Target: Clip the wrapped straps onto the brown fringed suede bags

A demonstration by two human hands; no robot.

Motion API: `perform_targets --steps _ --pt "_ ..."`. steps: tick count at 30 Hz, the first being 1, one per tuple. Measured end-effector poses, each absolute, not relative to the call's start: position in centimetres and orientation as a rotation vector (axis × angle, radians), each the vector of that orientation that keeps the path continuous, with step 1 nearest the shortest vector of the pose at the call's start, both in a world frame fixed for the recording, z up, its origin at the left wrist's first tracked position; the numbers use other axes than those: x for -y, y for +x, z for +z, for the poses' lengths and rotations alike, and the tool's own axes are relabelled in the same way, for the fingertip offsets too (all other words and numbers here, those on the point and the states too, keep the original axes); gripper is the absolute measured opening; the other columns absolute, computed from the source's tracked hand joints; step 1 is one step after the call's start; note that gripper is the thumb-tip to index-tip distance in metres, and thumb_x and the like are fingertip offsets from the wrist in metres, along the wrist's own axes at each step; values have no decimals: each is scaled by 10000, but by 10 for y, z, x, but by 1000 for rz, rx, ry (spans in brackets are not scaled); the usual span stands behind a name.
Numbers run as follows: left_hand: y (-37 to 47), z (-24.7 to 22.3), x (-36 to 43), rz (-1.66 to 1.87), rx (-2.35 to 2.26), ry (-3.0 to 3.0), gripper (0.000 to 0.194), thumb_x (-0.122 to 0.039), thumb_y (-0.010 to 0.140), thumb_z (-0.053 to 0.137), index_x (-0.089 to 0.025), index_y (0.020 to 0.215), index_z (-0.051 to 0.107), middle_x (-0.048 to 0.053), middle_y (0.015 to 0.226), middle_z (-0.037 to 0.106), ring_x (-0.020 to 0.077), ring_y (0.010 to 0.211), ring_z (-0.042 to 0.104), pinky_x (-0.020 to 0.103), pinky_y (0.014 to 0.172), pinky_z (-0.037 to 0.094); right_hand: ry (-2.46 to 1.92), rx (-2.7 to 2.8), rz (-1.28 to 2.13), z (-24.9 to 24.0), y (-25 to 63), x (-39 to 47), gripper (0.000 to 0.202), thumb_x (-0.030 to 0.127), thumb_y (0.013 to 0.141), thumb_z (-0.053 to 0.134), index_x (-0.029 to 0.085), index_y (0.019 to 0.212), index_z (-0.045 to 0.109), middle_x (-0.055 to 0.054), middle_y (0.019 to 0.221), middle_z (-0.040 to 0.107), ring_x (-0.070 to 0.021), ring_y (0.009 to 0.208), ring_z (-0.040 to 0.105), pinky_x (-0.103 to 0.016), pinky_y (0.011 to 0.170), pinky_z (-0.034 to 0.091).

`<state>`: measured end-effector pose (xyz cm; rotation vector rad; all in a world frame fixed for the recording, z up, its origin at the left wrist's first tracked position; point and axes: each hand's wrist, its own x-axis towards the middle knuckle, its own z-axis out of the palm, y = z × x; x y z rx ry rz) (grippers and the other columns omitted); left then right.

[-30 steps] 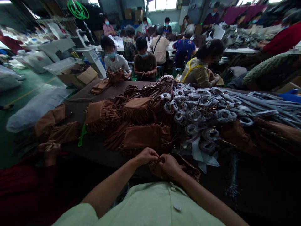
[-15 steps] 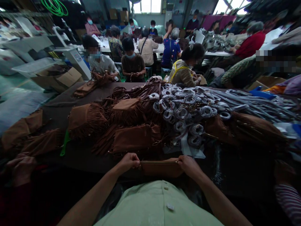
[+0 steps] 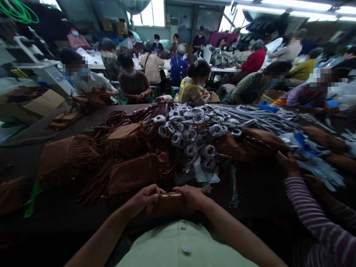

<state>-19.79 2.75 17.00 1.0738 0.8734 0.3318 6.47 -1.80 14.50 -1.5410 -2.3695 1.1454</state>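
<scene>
Close in front of my body, a brown bag [image 3: 170,206] with a gold zipper along its top edge is held between both hands. The fingers of my left hand [image 3: 148,196] pinch its left top corner by the zipper's end. Across the top, nearer the middle, my right hand [image 3: 193,198] grips the bag and covers its right part. Just beyond my hands lies a brown bag with a fringe [image 3: 133,174]. A heap of coiled straps in clear wrapping [image 3: 191,135] sits behind, to the right.
More fringed brown bags [image 3: 57,157] and a green plastic tool [image 3: 33,198] lie to the left. On the right, a co-worker's striped sleeve [image 3: 308,207] reaches in, its hand at a brown bag [image 3: 263,140]. Several people sit across the dark-covered table.
My view has swung to the right. My right hand has slid along the bag's top toward my left hand. The co-worker's striped arm has reached forward to the brown bag.
</scene>
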Motion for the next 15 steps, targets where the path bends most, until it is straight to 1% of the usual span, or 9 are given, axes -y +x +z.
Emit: perform_targets --steps 2,5,7,9,11,12,13,15 --pt "-179 189 -26 335 -856 1093 379 -487 693 667 -146 786 530 118 1079 603 195 879 557 244 657 424 -1475 2355 1154 145 71 16 716 298 511 724 294 1203 537 -18 1033 649 -218 964 559 -262 816 387" --pt "-157 212 -28 372 -866 1089 372 -482 688 677 -148 765 532 118 1055 621 213 903 563 274 707 439 -1349 2310 1115 155 91 20 562 324 581 689 287 1134 595 8 960 671 -177 871 584 -217 753 388" --pt "-146 227 -34 443 -887 1073 358 -464 686 686 -148 765 536 119 1062 621 221 907 574 291 726 453 -1298 2285 1088 174 108 20 424 313 649 639 253 1069 636 18 882 679 -149 780 588 -196 691 380" --pt "-137 241 -44 600 -924 1026 339 -441 687 691 -154 792 545 112 1117 602 231 930 584 309 743 472 -1303 2256 1027 203 130 14 338 288 698 587 223 1023 656 25 818 674 -132 716 577 -188 642 366" --pt "-129 252 -56 802 -982 955 346 -427 680 699 -163 854 557 98 1147 590 230 935 596 325 752 491 -1342 2229 917 237 162 3 343 273 710 570 206 1037 651 23 821 671 -134 710 574 -192 631 364" --pt "-125 254 -61 896 -1020 922 362 -423 670 708 -166 879 561 89 1127 599 220 915 604 323 746 499 -1362 2214 857 253 182 -5 368 279 715 571 201 1068 639 18 846 674 -141 731 580 -196 647 372" --pt "-120 255 -65 956 -1063 895 378 -420 658 718 -166 893 566 79 1084 615 206 883 612 314 734 506 -1374 2214 813 268 205 -13 400 304 713 588 199 1096 628 15 858 676 -145 735 584 -200 659 380" --pt "-110 250 -70 941 -1145 873 385 -419 641 731 -156 877 580 59 957 644 175 809 618 282 703 509 -1468 2160 707 288 253 -30 416 353 712 612 195 1096 630 0 879 681 -161 771 594 -209 686 399"
